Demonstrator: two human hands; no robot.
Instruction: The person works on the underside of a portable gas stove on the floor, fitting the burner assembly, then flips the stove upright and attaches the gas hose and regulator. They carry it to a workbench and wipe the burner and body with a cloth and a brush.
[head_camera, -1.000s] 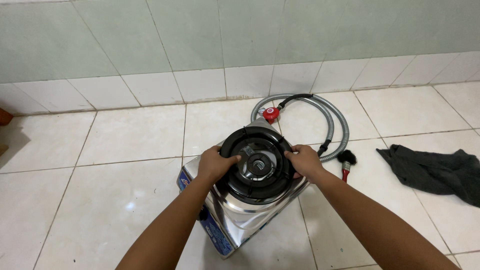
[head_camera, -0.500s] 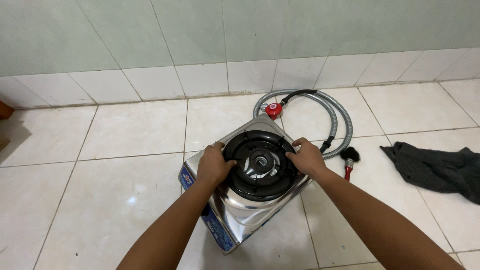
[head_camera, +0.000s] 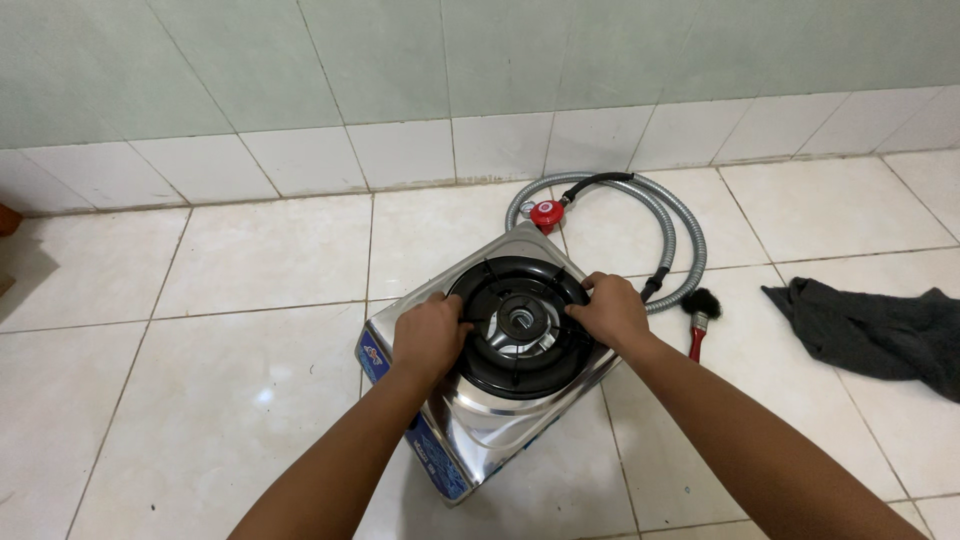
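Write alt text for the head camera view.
Two bare hands, left hand and right hand, grip the black burner ring of a steel gas stove on a tiled floor. Hose, brush and dark cloth lie right.

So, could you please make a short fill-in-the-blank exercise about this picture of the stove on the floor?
1. Both hands, the left hand and the right hand, grip the black ____ of the stove.
2. The knob on the hose is ____ in colour.
3. The small brush has a ____ handle.
4. The dark cloth lies on the ____.

Missing words: ring; red; red; floor
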